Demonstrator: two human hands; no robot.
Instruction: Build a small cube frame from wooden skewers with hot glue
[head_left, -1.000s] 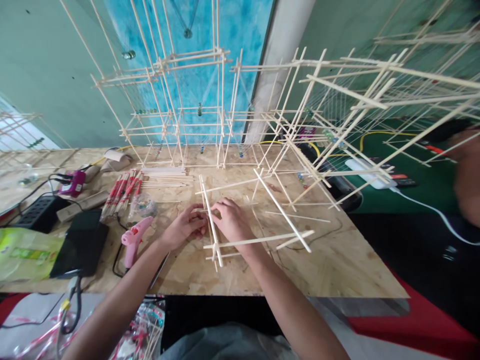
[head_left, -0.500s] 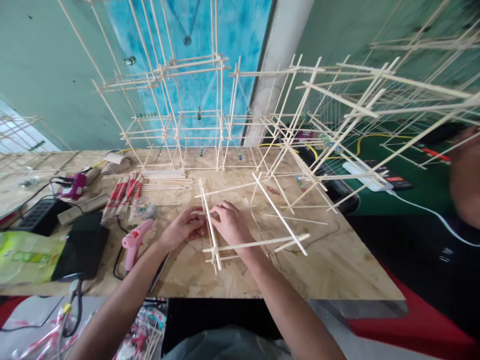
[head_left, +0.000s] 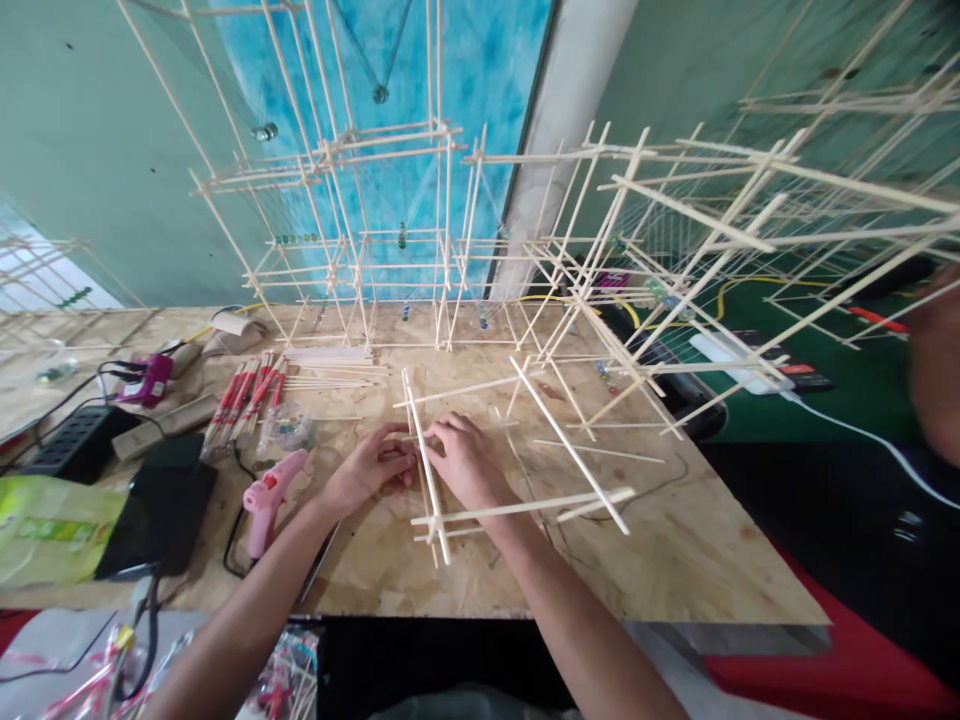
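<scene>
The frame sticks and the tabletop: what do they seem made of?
The sticks look like bare bamboo or pale wood, thin and unpainted, though the view can't settle which. The board seems unfinished strand board: pressed wood flakes show across it.

pink glue gun (head_left: 262,497) near left hand (head_left: 367,470), stick frame (head_left: 570,445) blocks right hand (head_left: 465,462)

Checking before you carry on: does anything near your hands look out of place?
The pink hot glue gun lies on its side on the chipboard, with no stand, its nozzle close to the left hand. Whether it is hot cannot be told.
</scene>
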